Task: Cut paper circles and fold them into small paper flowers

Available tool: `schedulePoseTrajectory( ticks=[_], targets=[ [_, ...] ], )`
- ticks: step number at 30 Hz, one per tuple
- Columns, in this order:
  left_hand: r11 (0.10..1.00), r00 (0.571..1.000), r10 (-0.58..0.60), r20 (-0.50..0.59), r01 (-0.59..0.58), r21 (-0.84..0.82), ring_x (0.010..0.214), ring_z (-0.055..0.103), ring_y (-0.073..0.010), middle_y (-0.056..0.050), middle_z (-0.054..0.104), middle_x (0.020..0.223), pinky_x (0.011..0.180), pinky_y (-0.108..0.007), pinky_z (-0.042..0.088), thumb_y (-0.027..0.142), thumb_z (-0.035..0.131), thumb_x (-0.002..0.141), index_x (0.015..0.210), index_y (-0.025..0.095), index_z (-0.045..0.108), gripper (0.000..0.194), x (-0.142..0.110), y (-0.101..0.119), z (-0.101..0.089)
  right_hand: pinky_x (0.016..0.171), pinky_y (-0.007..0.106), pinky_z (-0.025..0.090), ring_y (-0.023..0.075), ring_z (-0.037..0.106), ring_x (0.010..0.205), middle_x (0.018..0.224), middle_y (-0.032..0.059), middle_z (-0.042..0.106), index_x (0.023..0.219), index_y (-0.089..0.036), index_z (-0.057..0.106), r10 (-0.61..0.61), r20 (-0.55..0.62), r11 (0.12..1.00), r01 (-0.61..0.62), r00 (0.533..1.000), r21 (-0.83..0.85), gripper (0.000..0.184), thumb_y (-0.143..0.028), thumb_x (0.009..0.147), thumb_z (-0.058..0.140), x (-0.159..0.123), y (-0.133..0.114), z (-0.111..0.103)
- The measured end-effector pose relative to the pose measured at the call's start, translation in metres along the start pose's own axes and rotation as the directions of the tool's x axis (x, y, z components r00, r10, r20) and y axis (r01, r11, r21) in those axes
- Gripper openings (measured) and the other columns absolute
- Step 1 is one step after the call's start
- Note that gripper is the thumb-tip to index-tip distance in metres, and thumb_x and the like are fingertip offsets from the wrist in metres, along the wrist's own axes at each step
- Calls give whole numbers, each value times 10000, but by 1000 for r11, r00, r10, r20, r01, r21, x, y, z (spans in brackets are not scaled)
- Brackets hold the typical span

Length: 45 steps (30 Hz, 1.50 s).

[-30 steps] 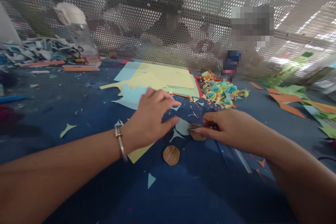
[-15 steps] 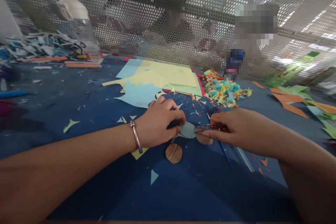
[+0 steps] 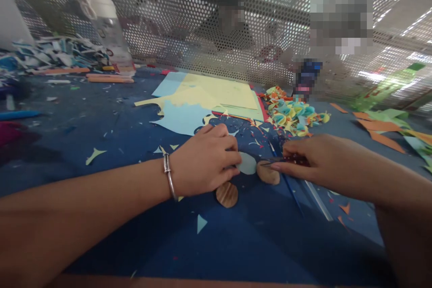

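Note:
My left hand [image 3: 216, 157] is closed, pinching the edge of a small pale blue paper disc [image 3: 248, 163] between thumb and fingers. To its right, my right hand [image 3: 303, 157] grips a slim dark pointed tool that looks like tweezers [image 3: 286, 159]. Its tips point left toward the disc, over a round wooden piece [image 3: 269, 173], and stand apart from the paper. Just below my left hand lies a second wooden disc [image 3: 227, 195] with striped grain.
Cut blue and yellow paper sheets [image 3: 202, 94] lie beyond my hands, with folded paper pieces [image 3: 292, 112] right of them. A blue brush-like stick [image 3: 293, 195] and a clear strip [image 3: 319, 201] lie below my right hand. A bottle [image 3: 113, 36] stands back left. People sit behind the perforated screen.
The tool's tips have come away from the paper disc as my right hand shifted right. My left hand still holds the disc. The whole view has shifted slightly.

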<state>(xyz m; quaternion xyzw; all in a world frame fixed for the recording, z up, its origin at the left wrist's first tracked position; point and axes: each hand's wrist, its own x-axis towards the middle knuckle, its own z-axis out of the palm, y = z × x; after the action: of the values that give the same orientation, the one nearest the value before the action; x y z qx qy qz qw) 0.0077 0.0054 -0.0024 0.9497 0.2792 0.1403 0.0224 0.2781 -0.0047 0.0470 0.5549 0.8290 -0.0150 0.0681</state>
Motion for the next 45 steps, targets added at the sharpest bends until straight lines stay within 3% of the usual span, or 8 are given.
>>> schedulePoseTrajectory(
  ticks=[3, 9, 18, 25, 29, 36, 41, 45],
  targets=[
    [999, 998, -38, -58, 37, -19, 1089, 513, -304, -75, 687, 1162, 941, -480, 372, 372, 593, 970, 1119, 223, 760, 269, -1, -1, -3, 558, 314, 333, 186, 559, 564, 649, 46, 656, 698, -233, 616, 29, 62, 1000, -30, 998, 8, 594, -753, 895, 407, -1, -5, -4],
    [983, 987, 155, 48, -149, -107, 1190, 501, -289, -63, 630, 1329, 999, -456, 369, 434, 586, 974, 1175, 303, 758, 296, -1, 7, -2, 554, 327, 313, 210, 564, 583, 665, 57, 656, 688, -233, 616, 48, 103, 999, -46, 994, -22, 592, -754, 887, 418, -3, -15, -8],
    [996, 996, 68, 49, -70, 51, 1191, 480, -317, -95, 637, 1315, 968, -457, 344, 497, 531, 992, 1286, 242, 702, 425, -1, 4, 3, 537, 314, 271, 180, 513, 536, 617, 41, 624, 658, -235, 581, 66, 92, 997, -62, 994, -38, 591, -766, 875, 442, -6, -15, -11],
    [995, 995, 84, 55, -87, 48, 1196, 487, -271, -5, 597, 1474, 931, -426, 324, 466, 427, 1045, 1328, 221, 649, 436, 0, 4, 9, 537, 303, 273, 195, 571, 587, 669, 49, 664, 691, -224, 610, 61, 109, 997, -55, 992, -55, 534, -697, 899, 474, -4, -23, -12],
    [997, 995, 52, 85, -56, 45, 1180, 486, -255, 3, 667, 1387, 915, -417, 322, 423, 394, 1064, 1385, 211, 596, 435, 0, 7, 9, 536, 306, 287, 203, 584, 587, 668, 57, 669, 684, -219, 609, 51, 118, 998, -45, 992, -54, 519, -661, 916, 469, -3, -23, -12],
    [992, 998, 65, 20, -67, 107, 1149, 500, -263, -9, 682, 1354, 899, -428, 322, 405, 436, 1053, 1345, 175, 617, 413, -1, 7, 13, 537, 314, 287, 208, 580, 565, 644, 51, 652, 670, -229, 579, 77, 112, 997, -73, 991, -35, 500, -661, 905, 487, 0, -18, -10],
    [999, 994, 6, -107, 0, 49, 1068, 540, -265, -47, 742, 1087, 888, -414, 340, 329, 492, 1027, 1035, 173, 723, 278, 0, -1, -1, 558, 314, 306, 208, 585, 598, 677, 48, 660, 702, -226, 580, 73, 135, 997, -71, 988, -18, 503, -669, 912, 467, 4, -16, -6],
    [992, 969, -86, -234, 61, -109, 796, 555, -187, -43, 663, 817, 798, -336, 400, 352, 499, 1009, 818, 161, 649, 309, 0, -19, -25, 562, 307, 312, 199, 584, 612, 686, 44, 657, 705, -224, 582, 40, 127, 999, -44, 991, 30, 500, -657, 925, 466, 8, -21, -5]
  ],
)
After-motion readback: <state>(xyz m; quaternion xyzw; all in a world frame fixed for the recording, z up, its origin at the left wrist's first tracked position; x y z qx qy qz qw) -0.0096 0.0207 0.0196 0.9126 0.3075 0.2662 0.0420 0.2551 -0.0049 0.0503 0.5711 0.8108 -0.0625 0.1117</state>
